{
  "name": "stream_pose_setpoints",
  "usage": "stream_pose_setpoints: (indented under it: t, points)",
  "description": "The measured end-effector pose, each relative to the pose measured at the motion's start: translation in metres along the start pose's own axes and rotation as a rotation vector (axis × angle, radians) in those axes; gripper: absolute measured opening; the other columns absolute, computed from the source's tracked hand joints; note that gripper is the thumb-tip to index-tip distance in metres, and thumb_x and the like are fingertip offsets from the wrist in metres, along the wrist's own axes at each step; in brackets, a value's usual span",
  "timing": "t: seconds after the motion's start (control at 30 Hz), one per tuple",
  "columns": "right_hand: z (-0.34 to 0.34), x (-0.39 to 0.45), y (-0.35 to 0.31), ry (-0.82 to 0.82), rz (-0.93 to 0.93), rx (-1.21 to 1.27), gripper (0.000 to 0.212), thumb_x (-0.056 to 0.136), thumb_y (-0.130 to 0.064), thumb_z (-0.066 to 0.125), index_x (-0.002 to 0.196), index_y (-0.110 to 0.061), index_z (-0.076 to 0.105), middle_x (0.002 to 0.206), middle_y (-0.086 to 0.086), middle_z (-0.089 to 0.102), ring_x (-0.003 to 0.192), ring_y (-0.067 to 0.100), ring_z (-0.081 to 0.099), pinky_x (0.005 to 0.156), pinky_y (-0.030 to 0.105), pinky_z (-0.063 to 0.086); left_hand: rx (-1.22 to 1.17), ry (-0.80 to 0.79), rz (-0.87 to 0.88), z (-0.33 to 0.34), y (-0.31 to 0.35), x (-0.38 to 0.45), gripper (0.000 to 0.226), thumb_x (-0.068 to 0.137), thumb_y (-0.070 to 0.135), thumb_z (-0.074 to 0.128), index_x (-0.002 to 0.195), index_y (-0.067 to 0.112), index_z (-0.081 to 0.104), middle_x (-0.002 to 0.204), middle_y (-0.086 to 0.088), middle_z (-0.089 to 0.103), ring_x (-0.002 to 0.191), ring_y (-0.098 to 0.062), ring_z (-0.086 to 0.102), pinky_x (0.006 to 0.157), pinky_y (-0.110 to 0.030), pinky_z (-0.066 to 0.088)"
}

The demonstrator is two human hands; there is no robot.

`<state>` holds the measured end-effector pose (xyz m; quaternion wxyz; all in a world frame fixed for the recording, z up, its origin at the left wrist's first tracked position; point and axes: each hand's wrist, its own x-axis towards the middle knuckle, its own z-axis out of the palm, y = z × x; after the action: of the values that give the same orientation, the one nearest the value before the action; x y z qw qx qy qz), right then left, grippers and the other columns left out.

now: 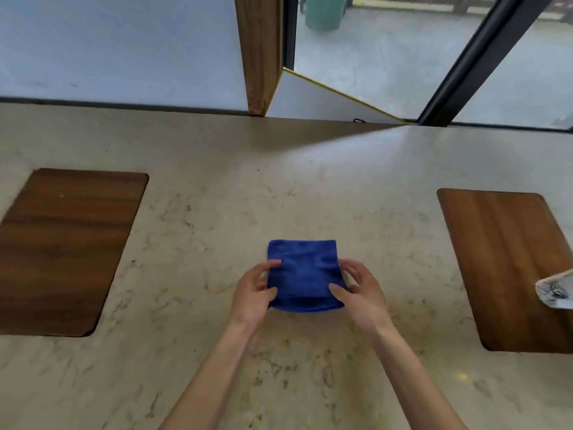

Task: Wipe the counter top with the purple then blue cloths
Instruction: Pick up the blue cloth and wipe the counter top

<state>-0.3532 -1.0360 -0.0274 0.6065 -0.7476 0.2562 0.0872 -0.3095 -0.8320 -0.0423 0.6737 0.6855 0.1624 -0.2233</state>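
Note:
A blue cloth [303, 272], folded into a small square, lies on the beige marble counter top [217, 231] near the middle. My left hand [252, 297] pinches its near left edge between thumb and fingers. My right hand [361, 291] grips the near right edge, thumb on top of the cloth. The near fold of the cloth is lifted slightly off the counter. No purple cloth is in view.
A dark wooden board [68, 249] is set in the counter at the left, and another wooden board [508, 268] at the right. A pale object [556, 290] pokes in at the right edge over that board. A wooden post [259, 54] and glass panels stand behind.

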Motion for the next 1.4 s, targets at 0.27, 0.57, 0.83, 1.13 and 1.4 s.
stream_pose_setpoints:
  t: [0.27,0.57,0.83,1.13,1.4]
  points:
    - [0.021,-0.028,0.034,0.089,-0.053,-0.664,0.029,0.096,-0.027,0.066,0.124,-0.024,0.061,0.128,0.004,0.044,0.102,0.014,0.053,0.081,0.013,0.047,0.591,0.099,0.162,-0.014,-0.031,-0.018,0.044,0.087,0.005,0.068,0.108,0.044,0.067,0.114,0.008,0.042,0.1,-0.004,0.053,0.099,-0.017,0.048]
    - [0.086,0.02,0.005,0.009,-0.441,-1.156,0.049,0.107,-0.046,0.027,0.149,-0.029,0.046,0.166,-0.004,0.031,0.154,0.021,0.028,0.126,0.048,0.019,1.174,0.266,0.433,-0.1,0.016,0.074,0.061,0.098,0.054,0.018,0.155,0.038,0.033,0.169,0.003,0.02,0.156,-0.027,0.016,0.124,-0.055,0.013]
    - [0.12,-0.004,0.053,0.089,-0.411,-1.294,0.066,0.103,-0.058,0.017,0.161,-0.025,0.021,0.17,0.0,0.019,0.157,0.027,0.019,0.122,0.062,0.014,1.311,0.305,0.417,-0.152,-0.005,0.13,0.052,0.099,0.058,0.003,0.15,0.056,-0.007,0.171,0.013,0.0,0.158,-0.017,-0.008,0.126,-0.055,-0.006]
    - [0.151,-0.028,0.073,0.062,-0.501,-1.308,0.068,0.098,-0.064,0.02,0.158,-0.033,0.025,0.17,-0.006,0.015,0.159,0.02,-0.002,0.12,0.062,0.016,1.35,0.294,0.431,-0.152,-0.006,0.131,0.057,0.102,0.054,0.008,0.158,0.047,0.003,0.171,0.009,0.005,0.159,-0.025,0.007,0.125,-0.062,0.012]
    - [0.188,0.146,-0.042,0.093,-0.481,-1.198,0.064,0.103,-0.061,0.022,0.161,-0.035,0.013,0.171,-0.009,0.013,0.159,0.017,0.01,0.127,0.058,0.01,1.398,0.267,0.407,-0.153,-0.003,0.128,0.058,0.103,0.052,0.013,0.16,0.041,0.014,0.171,0.005,0.013,0.158,-0.026,0.014,0.124,-0.062,0.015]
